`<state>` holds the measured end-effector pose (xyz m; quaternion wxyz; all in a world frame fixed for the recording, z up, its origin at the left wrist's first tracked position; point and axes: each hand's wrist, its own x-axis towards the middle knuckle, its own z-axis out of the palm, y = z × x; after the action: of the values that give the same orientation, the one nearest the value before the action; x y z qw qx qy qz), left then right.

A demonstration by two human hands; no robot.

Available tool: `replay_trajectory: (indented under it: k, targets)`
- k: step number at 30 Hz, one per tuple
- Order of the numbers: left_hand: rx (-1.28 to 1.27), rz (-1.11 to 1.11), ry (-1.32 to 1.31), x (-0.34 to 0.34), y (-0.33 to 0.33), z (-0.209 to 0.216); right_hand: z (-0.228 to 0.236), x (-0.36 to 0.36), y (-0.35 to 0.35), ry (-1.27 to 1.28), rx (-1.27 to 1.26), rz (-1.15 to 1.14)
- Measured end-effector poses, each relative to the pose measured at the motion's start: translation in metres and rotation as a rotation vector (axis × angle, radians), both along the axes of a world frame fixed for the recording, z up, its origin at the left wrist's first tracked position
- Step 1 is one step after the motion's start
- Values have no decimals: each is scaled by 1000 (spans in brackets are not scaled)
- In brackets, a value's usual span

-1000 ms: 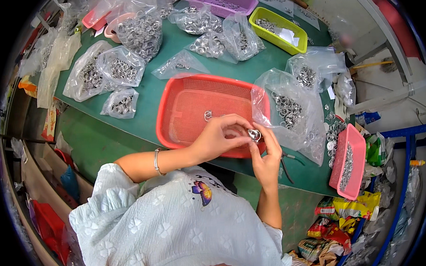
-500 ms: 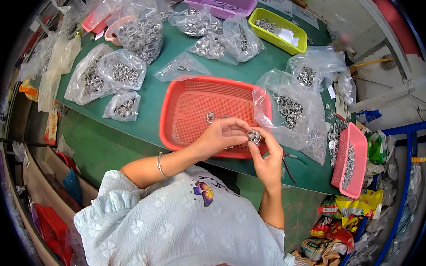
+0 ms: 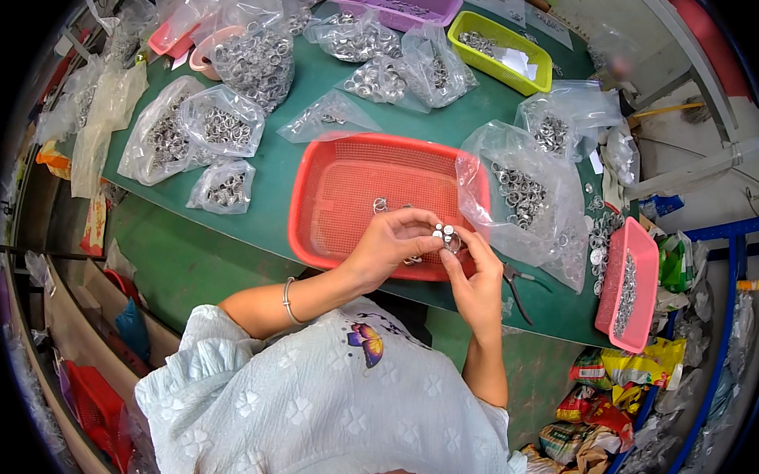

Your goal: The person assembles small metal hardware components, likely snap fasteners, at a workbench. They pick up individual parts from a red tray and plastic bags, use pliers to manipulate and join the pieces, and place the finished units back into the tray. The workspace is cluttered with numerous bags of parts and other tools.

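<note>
Head view, left fingers [image 3: 416, 218] and right fingers [image 3: 481, 249] pinching a silver ring [image 3: 449, 231], turned since earlier

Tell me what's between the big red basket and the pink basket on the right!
The head view shows a clear plastic bag of metal rings, then loose silvery pieces beside the pink basket; pliers lie lower down.

Way into red basket [image 3: 327, 188] from left; plastic bag [image 3: 522, 195] overlaps right rim.

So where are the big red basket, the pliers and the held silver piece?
Big red basket [image 3: 343, 183]: head view, bare mesh floor.
Pliers [image 3: 510, 274]: head view, where handles meet.
Silver piece [image 3: 448, 231]: head view, shiny top.
</note>
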<state>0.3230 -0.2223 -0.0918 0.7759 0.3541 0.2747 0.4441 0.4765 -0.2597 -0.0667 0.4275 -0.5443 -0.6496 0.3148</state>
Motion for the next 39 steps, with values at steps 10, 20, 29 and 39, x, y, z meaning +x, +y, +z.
replay_trajectory:
  k: [10,20,29,39]
  targets:
    - [200,118,8,3,-3,1,-1,5,-3,110,-181,138]
    - [-39,-17,31,-5,-5,23,6,-1,-1,511,-144,31]
    - [-79,-28,-42,-4,-6,16,1,-6,-2,629,-151,-8]
    - [132,9,174,0,-5,12,-12,-14,-13,471,87,-193]
